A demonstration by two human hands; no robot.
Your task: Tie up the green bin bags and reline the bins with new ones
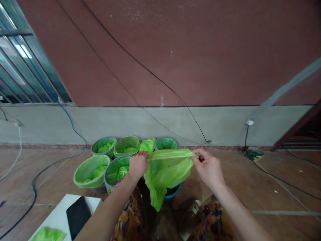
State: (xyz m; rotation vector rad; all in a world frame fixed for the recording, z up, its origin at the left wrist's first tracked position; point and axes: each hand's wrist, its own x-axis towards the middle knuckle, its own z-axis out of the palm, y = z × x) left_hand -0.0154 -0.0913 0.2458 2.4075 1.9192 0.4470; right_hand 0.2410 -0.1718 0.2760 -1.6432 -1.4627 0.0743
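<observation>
I hold a thin green plastic bag stretched out in front of me. My left hand pinches the bag's top edge on the left. My right hand pinches the same edge on the right. The bag hangs down over a small blue bucket on the floor between my knees. Both hands are closed on the bag's rim, and the bag's mouth looks flattened.
Several grey buckets lined with green bags stand in a cluster by the wall. A white low table at lower left carries a black tablet and a folded green bag. Cables trail across the tiled floor.
</observation>
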